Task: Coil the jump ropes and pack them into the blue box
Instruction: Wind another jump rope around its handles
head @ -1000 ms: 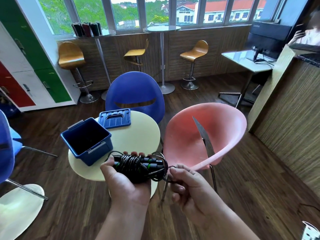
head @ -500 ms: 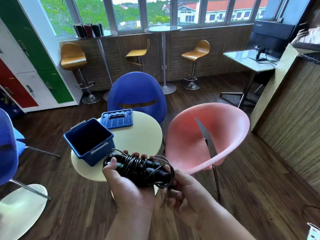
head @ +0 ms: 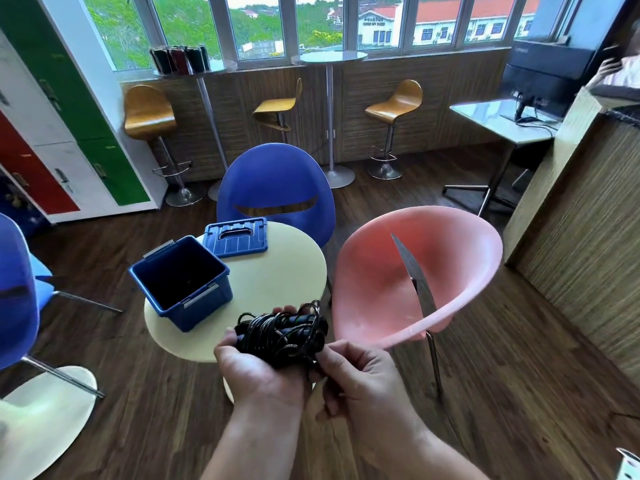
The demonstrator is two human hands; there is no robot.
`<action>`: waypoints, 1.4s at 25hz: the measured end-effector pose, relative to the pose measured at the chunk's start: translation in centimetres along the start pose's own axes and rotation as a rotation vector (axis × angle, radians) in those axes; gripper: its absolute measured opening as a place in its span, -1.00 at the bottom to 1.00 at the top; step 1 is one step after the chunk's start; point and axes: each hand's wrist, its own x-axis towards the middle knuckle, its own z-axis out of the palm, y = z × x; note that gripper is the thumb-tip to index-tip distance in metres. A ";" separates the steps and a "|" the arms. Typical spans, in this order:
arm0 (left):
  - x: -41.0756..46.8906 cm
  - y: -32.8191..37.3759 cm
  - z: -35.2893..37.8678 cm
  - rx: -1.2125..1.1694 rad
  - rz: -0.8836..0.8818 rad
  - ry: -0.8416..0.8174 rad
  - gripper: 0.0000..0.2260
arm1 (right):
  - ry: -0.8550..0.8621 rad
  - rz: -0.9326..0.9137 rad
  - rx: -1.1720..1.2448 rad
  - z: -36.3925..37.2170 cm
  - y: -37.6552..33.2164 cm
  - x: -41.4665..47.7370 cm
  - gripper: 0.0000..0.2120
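Cradling the jump ropes (head: 280, 332) in the left hand (head: 263, 375) - fingers curling up round the far side of a tight black bundle, with what look like the handles buried lengthwise inside the wraps. Pinching a strand at the bundle's near right edge with the right hand (head: 360, 375), thumb and forefinger closing on the cord, the other fingers curling underneath. Holding the whole lot in the air over the near edge of the tabletop (head: 277, 275), not resting on it.

Judging the coiling as all but done: cord wound many times round, only a few slack loops standing off the far right end. Probably tucking or tightening that last bit to keep the bundle from springing open.

Not yet packing anything. Seeing the blue box (head: 207, 306) standing open on the tabletop, just beyond the left hand and to its left, the inside dark and seemingly bare, though hard to be sure in the shadow. Seeing its lid (head: 236, 237) lying flat farther out, just past the box's far corner.

Leaving, by this reckoning, two things: securing the loose end, then reaching forward and left to drop the bundle into the box. Not seeing any other rope lying about, and not able to tell from here whether one rope or several are making up the bundle.
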 end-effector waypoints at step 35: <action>-2.6 -2.2 -0.6 0.190 -0.093 -0.217 -0.61 | -0.069 0.012 -0.552 -1.9 -2.2 1.4 -0.63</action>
